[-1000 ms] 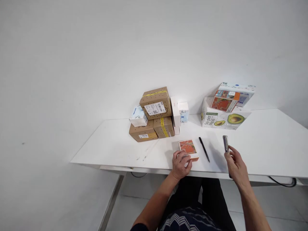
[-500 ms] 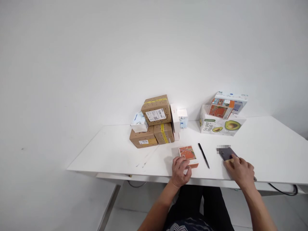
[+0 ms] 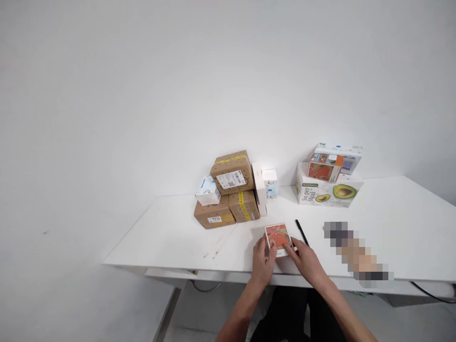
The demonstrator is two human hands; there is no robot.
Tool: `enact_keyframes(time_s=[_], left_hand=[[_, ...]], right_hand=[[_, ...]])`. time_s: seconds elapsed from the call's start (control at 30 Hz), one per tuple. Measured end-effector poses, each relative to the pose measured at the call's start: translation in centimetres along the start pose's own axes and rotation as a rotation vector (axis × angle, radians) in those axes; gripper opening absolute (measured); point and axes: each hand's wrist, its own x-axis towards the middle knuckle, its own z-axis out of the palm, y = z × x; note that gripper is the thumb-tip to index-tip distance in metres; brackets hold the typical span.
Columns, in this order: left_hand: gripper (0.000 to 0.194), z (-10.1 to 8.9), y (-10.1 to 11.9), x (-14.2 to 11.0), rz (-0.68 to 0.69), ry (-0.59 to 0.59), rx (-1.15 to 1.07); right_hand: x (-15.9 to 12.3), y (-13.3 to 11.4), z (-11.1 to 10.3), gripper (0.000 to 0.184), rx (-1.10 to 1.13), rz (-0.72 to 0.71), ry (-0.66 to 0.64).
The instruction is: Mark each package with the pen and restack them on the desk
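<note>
At the far left of the white table point(image 3: 160, 237), brown cartons point(image 3: 231, 175) are standing in a stack, with a slim white box point(image 3: 259, 183) leaning upright along their right side. Nearer, towards the front edge, the left hand point(image 3: 262, 262) is pinching the left side of an orange-fronted box point(image 3: 276, 233), its thumb lying over the top face and its fingers wrapping the side. The box is sitting between the two hands, its picture facing up and its white band pointing near. Its long axis seems to be running near to far, slanting slightly from far left to near right; whether its underside is touching the table, I cannot tell.

On its right the right hand point(image 3: 305, 259) is pinching the other side, thumb at the near right corner. The step in hand appears to be securing a two-handed grip; moving the box would be calling for even pressure and clearance from the black pen point(image 3: 301, 232), lying just beside that hand.

Farther right, an avocado-printed box point(image 3: 329, 192) is standing at the back, and a pixelated object point(image 3: 356, 254) is lying nearer.
</note>
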Motion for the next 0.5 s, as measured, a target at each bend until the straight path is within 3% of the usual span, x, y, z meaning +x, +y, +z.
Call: enact_keyframes(time_s=[0.13, 0.23, 0.3, 0.4, 0.5], left_hand=[[0.062, 0.5, -1.0, -0.2, -0.015, -0.029, -0.270], [0.070, 0.1, -1.7, 0.3, -0.020, -0.020, -0.256], [0.083, -0.4, -1.9, 0.5, -0.057, -0.049, -0.266], [0.102, -0.8, -2.3, 0.5, -0.140, -0.092, -0.336], [0.106, -0.7, -2.7, 0.2, -0.191, -0.071, -0.332]], right_hand=[[-0.5, 0.8, 0.7, 0.041, 0.141, 0.005, -0.002], [-0.2, 1.6, 0.6, 0.038, 0.141, -0.034, -0.014], [0.5, 2.0, -0.3, 0.034, 0.087, -0.066, -0.091], [2.9, 1.3, -2.8, 0.036, -0.107, -0.078, -0.098], [7.6, -1.1, -5.2, 0.041, -0.484, -0.151, 0.073]])
